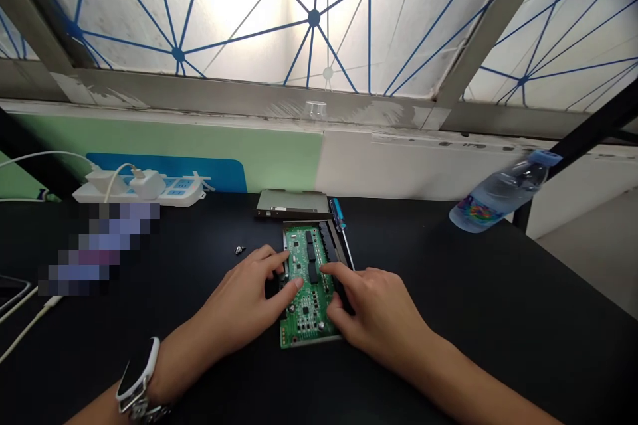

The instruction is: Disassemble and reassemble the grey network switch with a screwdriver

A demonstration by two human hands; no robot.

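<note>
A green circuit board (304,319) sits in a metal tray-like casing on the black table, in the middle of the head view. My left hand (249,289) is at its left edge, the thumb on the board's face and the fingertips along the side. From the right, my right hand (376,302) touches the board with the index fingertip, its thumb by the right edge and the other fingers curled. A screwdriver (339,216) with a blue handle lies just beyond, its shaft beside the casing. A few small screws (240,250) rest left of the board.
Behind the board lies a flat metal cover (292,202). A white power strip (184,194) with plugged-in chargers stands against the wall at left, cables trailing forward. A clear plastic bottle (498,196) leans at the right. The black table (448,292) meets the wall below a window.
</note>
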